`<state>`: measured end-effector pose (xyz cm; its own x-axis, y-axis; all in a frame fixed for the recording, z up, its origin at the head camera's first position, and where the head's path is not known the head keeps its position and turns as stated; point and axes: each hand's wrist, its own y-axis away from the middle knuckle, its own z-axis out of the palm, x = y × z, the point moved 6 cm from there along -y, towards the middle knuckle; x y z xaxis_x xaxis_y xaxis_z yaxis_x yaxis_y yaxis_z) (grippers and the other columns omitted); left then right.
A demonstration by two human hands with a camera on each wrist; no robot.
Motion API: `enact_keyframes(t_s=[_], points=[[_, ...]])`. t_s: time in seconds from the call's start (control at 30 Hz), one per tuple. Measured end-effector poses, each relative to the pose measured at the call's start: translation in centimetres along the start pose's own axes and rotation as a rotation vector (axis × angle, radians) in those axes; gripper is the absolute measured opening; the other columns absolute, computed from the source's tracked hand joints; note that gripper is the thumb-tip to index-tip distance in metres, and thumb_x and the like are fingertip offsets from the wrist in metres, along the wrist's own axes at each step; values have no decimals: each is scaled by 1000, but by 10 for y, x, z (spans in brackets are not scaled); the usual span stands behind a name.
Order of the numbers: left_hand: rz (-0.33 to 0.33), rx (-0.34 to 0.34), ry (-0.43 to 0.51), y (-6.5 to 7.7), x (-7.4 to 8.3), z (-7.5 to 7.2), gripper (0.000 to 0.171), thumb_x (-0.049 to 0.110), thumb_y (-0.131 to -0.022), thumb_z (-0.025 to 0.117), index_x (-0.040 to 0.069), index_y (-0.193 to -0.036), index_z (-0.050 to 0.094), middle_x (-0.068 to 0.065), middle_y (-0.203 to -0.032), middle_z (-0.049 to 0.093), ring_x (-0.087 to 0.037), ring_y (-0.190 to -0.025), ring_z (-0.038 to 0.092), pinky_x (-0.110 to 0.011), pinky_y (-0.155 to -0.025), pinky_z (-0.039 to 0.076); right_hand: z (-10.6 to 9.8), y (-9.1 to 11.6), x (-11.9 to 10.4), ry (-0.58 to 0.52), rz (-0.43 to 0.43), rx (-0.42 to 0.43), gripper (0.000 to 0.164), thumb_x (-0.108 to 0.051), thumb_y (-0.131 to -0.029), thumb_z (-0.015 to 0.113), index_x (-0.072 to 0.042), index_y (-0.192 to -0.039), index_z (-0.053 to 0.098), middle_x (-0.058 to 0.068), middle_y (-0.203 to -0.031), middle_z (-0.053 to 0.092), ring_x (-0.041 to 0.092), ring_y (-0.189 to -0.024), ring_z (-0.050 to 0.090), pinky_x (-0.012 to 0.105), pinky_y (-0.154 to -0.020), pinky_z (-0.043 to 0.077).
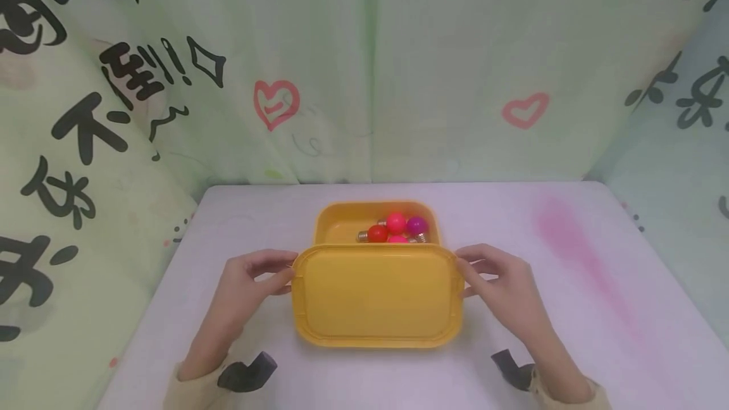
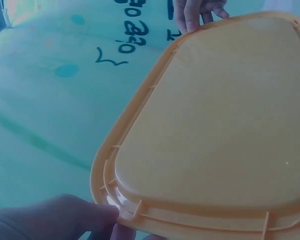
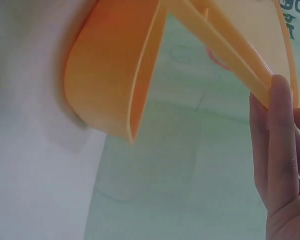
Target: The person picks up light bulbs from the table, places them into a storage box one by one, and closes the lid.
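A flat yellow lid [image 1: 378, 296] is held up by both hands in front of a yellow box [image 1: 342, 225], and hides the box's near part in the head view. My left hand [image 1: 250, 283] pinches the lid's left end, with the thumb [image 2: 97, 212] on the rim. At the right end my right hand [image 1: 501, 283] pinches the lid between thumb and fingers. Inside the box lie several small bulbs with metal screw bases, among them a red bulb [image 1: 377, 233], a pink bulb [image 1: 395, 223] and a purple bulb [image 1: 417, 226]. In the right wrist view the lid slants away from the box wall [image 3: 107, 75].
The box stands on a pale table [image 1: 256, 226] with a pink stain [image 1: 569, 239] at the right. Pale green curtain [image 1: 433, 68] with hearts and black lettering surrounds the table at the back and sides. Dark straps [image 1: 247, 373] sit at the wrists.
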<state>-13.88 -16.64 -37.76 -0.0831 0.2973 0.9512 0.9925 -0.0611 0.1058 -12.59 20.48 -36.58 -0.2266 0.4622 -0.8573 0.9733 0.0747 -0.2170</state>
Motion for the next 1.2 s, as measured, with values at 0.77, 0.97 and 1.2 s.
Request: enact_keyframes(t_s=[0.77,0.97,1.2], points=[[176,24,-115,-10,37,-14,26,17,-95,68,8,-119,70,-7,-116,71,-12,-101,66,-25,-81,59,-13,-19,-34,-18,-88,113,14,-8,-90,73,-6,-104,73,6,-99,74,3,-80,70,28,-59,60],[181,54,-150,-11,42,-16,28,22,-95,67,11,-121,69,-5,-117,71,-15,-104,65,-23,-82,59,-16,-24,-39,-50,-125,133,13,-7,-88,74,-7,-101,74,-5,-95,73,7,-80,70,31,-59,61],[207,74,-128,-11,47,-17,31,22,-94,69,8,-122,68,-7,-120,70,-14,-104,66,-25,-77,60,-23,-27,-48,-58,-187,150,12,-4,-87,75,-4,-98,73,-9,-91,72,6,-79,70,28,-59,60]])
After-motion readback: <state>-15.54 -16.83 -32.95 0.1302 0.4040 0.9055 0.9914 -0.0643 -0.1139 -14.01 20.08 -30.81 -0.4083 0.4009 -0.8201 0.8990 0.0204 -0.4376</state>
